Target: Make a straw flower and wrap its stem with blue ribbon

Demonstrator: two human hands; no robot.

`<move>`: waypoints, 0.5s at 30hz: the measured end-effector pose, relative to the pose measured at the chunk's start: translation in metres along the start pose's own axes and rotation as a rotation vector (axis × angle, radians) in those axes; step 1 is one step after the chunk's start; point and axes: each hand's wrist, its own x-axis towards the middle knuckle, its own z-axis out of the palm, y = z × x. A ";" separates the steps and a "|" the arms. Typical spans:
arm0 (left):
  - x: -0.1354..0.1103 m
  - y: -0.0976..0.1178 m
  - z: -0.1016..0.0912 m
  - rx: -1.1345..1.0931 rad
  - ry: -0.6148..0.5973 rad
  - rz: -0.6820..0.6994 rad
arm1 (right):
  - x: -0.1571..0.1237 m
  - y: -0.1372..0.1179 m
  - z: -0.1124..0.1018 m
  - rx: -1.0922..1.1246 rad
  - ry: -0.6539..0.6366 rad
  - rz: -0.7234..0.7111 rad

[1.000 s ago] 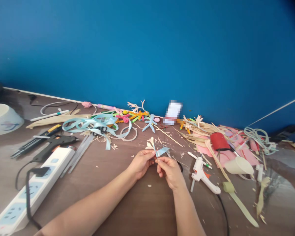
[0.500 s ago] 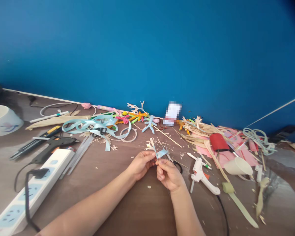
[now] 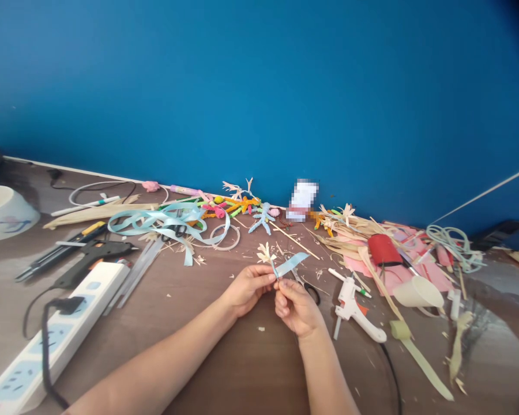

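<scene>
Between my hands is a small pale straw-like flower (image 3: 265, 253) whose stem is wrapped in light blue ribbon. A free end of the blue ribbon (image 3: 294, 263) sticks out to the upper right. My left hand (image 3: 251, 288) pinches the stem just below the petals. My right hand (image 3: 294, 304) is closed at the lower stem, where the ribbon meets it; its fingertips partly hide the wrap. Behind the right hand lies a pair of scissors (image 3: 313, 294) with black handles, partly covered.
A white glue gun (image 3: 350, 300) lies to the right, near a green ribbon roll (image 3: 400, 330), a paper cup (image 3: 418, 293) and a red spool (image 3: 384, 250). At left are a power strip (image 3: 60, 340), a black glue gun (image 3: 97, 253) and looped blue ribbon (image 3: 155, 218). A blue wall rises behind.
The free ribbon end now stretches out longer and straighter toward the upper right. The flower has turned slightly, its petals leaning more to the left. Both hands stay in nearly the same place.
</scene>
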 end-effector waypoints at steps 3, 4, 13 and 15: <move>-0.001 0.000 -0.001 0.002 -0.009 -0.002 | 0.001 0.000 0.000 -0.009 0.005 -0.014; -0.001 0.000 -0.001 0.005 -0.014 -0.003 | 0.001 0.000 0.000 -0.013 0.009 -0.021; 0.001 -0.003 -0.003 0.062 0.015 0.001 | 0.003 0.002 0.002 -0.067 0.090 -0.078; 0.001 -0.003 -0.003 0.078 0.020 0.004 | 0.003 0.002 0.002 -0.071 0.098 -0.068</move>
